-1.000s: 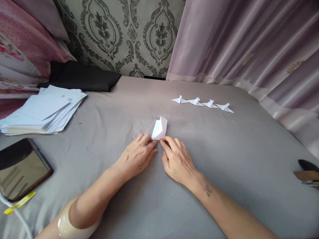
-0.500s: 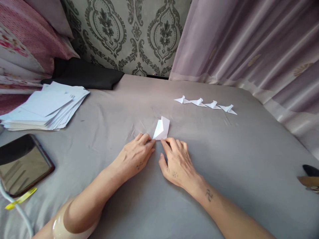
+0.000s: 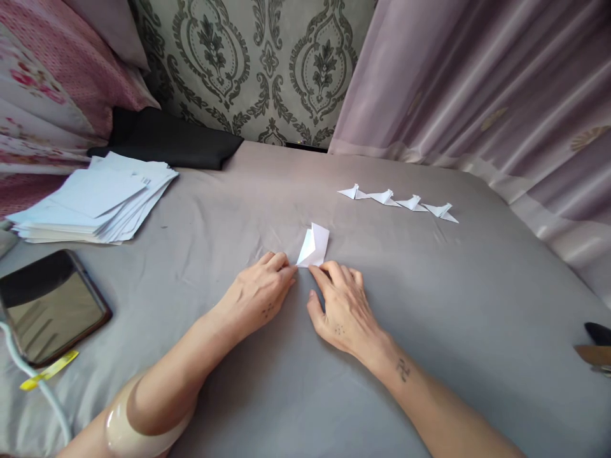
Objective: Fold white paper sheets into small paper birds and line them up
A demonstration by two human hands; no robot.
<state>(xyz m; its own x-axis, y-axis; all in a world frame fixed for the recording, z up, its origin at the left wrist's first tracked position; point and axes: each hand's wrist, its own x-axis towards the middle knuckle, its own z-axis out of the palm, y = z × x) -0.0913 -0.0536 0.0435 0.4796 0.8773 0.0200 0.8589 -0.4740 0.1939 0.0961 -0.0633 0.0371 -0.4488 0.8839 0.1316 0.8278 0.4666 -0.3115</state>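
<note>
A small folded piece of white paper [image 3: 315, 247] lies on the grey sheet in front of me, with a pointed flap standing up at its top. My left hand [image 3: 267, 280] pinches its lower left corner, the fingers curled and their tips partly hidden. At the lower right edge, my right hand [image 3: 341, 302] rests its index fingertip on the paper. The thumb of that hand is held apart, lower on the sheet, and the other fingers lie forward, loosely bent.
Several folded paper birds [image 3: 413, 203] sit in a row at the back right. To the left are a stack of white paper [image 3: 95, 200], a black cloth [image 3: 167, 140], a phone [image 3: 55, 308] and a white cable [image 3: 41, 385]. Something dark and brown [image 3: 594, 353] shows at the right edge.
The whole view has shifted slightly, so things appear a little further right. Both hands stay at the paper's lower edge; the left fingertips have slid slightly left relative to it.
</note>
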